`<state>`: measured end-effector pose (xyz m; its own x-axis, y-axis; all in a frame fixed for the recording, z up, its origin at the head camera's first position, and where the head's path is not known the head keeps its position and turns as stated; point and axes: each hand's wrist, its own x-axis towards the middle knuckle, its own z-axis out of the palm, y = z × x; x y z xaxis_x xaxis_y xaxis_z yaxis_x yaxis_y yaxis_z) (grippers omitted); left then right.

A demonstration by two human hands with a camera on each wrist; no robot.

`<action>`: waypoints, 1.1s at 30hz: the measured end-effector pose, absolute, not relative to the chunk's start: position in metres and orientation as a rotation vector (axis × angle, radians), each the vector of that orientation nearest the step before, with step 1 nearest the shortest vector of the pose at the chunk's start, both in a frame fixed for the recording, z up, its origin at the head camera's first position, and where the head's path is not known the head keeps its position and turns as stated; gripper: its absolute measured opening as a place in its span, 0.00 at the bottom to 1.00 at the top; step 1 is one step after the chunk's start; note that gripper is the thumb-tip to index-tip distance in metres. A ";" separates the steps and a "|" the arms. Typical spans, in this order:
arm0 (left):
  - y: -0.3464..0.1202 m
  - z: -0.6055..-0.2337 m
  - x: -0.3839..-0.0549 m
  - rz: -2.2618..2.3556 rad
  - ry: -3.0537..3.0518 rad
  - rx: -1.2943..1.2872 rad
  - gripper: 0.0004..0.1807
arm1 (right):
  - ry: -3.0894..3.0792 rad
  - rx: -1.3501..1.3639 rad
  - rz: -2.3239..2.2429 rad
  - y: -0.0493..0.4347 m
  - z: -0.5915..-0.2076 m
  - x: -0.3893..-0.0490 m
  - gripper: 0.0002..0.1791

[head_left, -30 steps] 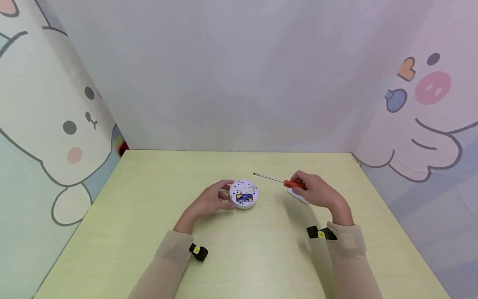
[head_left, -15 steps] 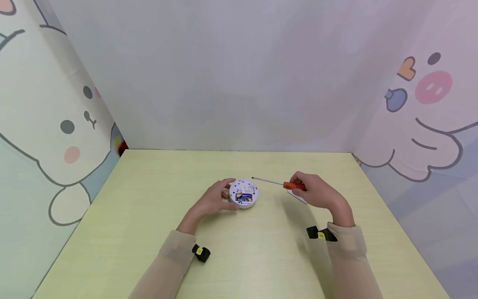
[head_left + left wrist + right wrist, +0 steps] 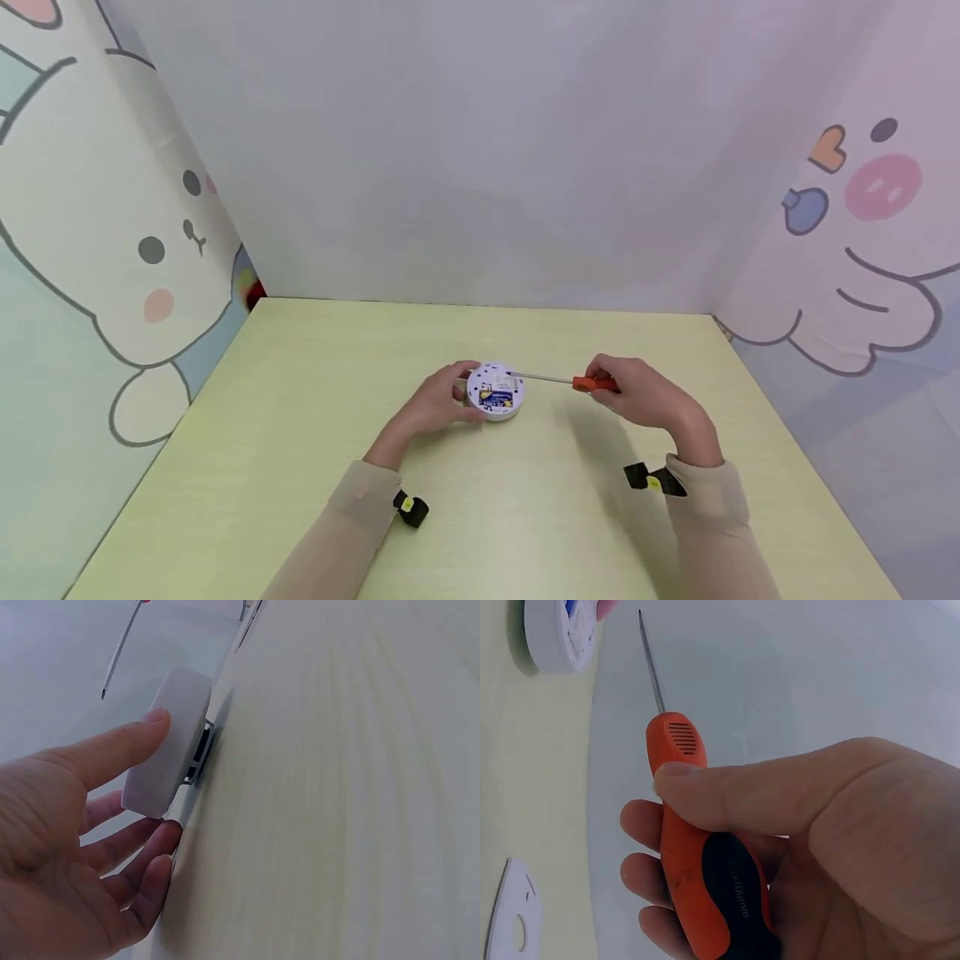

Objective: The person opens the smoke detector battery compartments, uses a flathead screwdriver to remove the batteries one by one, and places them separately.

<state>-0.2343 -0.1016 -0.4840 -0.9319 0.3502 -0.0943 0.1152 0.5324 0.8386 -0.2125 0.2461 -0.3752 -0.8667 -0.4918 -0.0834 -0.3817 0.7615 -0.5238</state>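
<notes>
A round white smoke alarm point(image 3: 495, 400) sits near the middle of the table, its face with a blue-and-yellow battery turned up. My left hand point(image 3: 438, 402) holds it by the edge, thumb on the near side and fingers round the far side. In the left wrist view, the smoke alarm point(image 3: 169, 742) shows a dark slotted part underneath. My right hand point(image 3: 645, 392) grips an orange-and-black screwdriver point(image 3: 686, 862), thumb along the handle. Its thin shaft points left, and the tip overlaps the alarm's face in the head view; both wrist views show the tip apart from the face.
A flat white plate point(image 3: 517, 911) with a hole lies on the pale wood table point(image 3: 300, 358), mostly hidden under my right hand in the head view. Printed cartoon curtains point(image 3: 480, 167) enclose the table's back and sides.
The screwdriver tip has come down from beyond the alarm to overlap its face. My right hand has lowered slightly. The left hand keeps its hold, and the head view has shifted a little.
</notes>
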 end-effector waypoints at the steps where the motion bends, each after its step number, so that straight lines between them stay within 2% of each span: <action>1: -0.101 -0.484 -0.234 1.356 2.517 0.384 0.50 | 2.739 -0.707 -0.726 0.246 -0.373 -0.213 0.09; 26: -0.099 -0.481 -0.234 1.340 2.533 0.410 0.52 | 2.626 -0.847 -0.178 0.221 -0.331 -0.234 0.03; 33: -0.096 -0.484 -0.233 1.367 2.524 0.412 0.50 | 2.607 -0.844 -0.122 0.209 -0.323 -0.235 0.06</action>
<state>-0.2330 -0.0965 -0.4837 -0.9312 0.3564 -0.0764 0.1309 0.5226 0.8425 -0.2351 0.2087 -0.3229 -0.7396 -0.5794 -0.3425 -0.5448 0.8141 -0.2009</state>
